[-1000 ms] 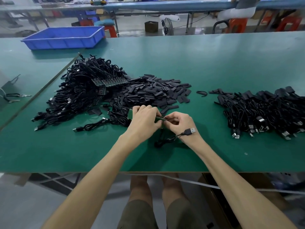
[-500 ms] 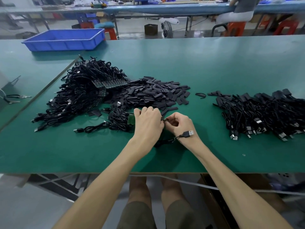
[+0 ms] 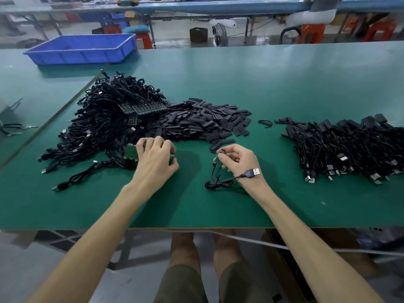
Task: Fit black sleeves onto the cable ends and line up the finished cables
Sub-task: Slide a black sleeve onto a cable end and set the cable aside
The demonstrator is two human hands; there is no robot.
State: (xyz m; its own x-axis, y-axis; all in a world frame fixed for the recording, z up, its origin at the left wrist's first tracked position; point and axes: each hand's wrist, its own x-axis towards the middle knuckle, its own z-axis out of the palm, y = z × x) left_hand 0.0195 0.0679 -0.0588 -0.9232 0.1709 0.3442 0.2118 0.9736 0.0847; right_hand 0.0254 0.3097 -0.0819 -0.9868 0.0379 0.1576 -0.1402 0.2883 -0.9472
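From the head view, your left hand (image 3: 156, 159) curls over a flat green circuit board (image 3: 130, 153) beside the tangled cable heap (image 3: 105, 121). Your right hand (image 3: 237, 159) pinches the small end of a thin black cable (image 3: 218, 183), its metal USB plug (image 3: 254, 172) across your wrist. Flat matte sleeves (image 3: 203, 121) lie piled beyond on the green surface (image 3: 284, 84).

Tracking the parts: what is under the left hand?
A green circuit board shows past both sides of the left hand, which grips it. The hand covers the board's middle, so that part cannot be seen.
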